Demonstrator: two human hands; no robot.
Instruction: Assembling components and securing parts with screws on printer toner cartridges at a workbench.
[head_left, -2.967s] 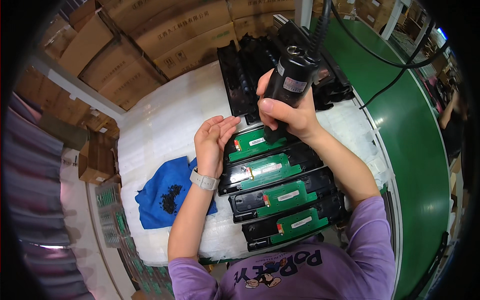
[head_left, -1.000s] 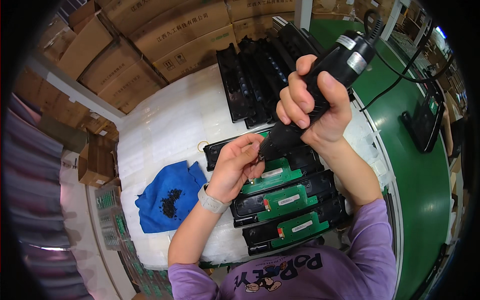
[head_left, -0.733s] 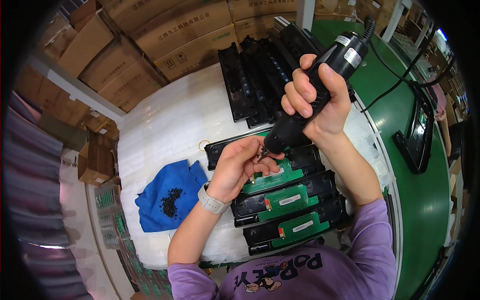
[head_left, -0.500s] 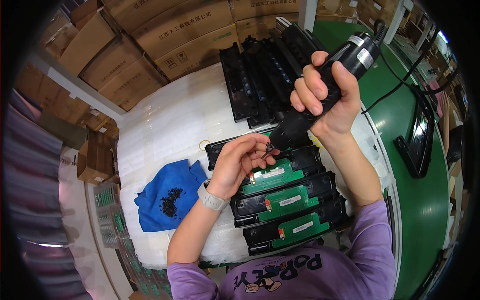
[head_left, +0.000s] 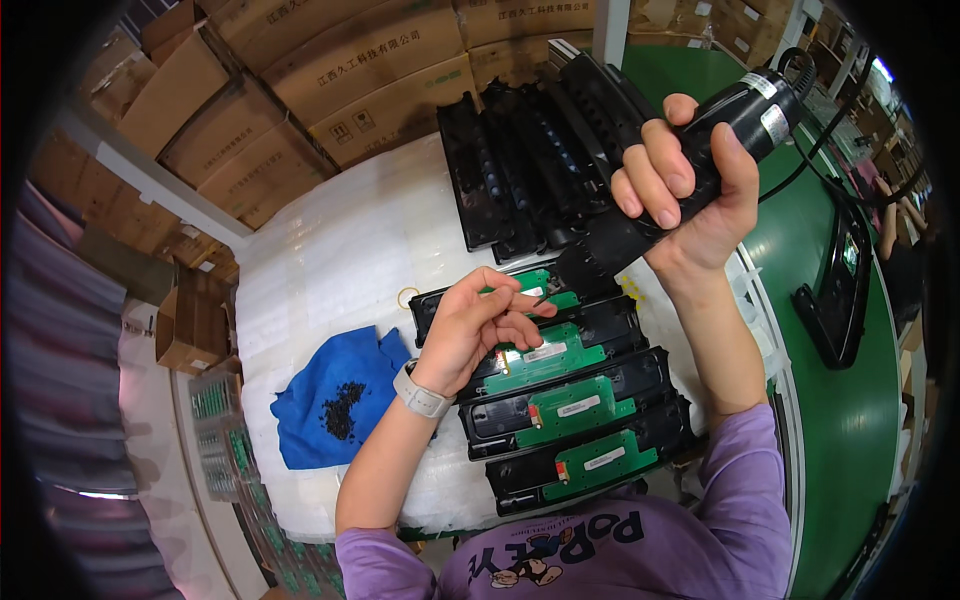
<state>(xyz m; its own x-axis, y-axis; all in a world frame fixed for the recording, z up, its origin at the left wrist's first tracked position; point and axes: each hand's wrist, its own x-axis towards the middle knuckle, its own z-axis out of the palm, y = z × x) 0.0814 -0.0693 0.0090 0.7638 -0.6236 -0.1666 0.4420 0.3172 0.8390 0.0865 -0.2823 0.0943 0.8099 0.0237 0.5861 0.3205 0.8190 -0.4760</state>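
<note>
2 bare arms extend from the near side. The left hand — palm facing right, fingers loosely bent — is nearer; the right hand, farther and to the right, has 4 fingers curled and its thumb raised.

Stacked cartons, a green belt and circuit boards show an assembly workshop.

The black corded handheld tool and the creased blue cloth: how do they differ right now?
The black corded handheld tool is long and rounded; the creased blue cloth is limp and spread out. The tool is gripped aloft in the right hand; the cloth lies on the white-covered table, with small black pieces on it.
</note>
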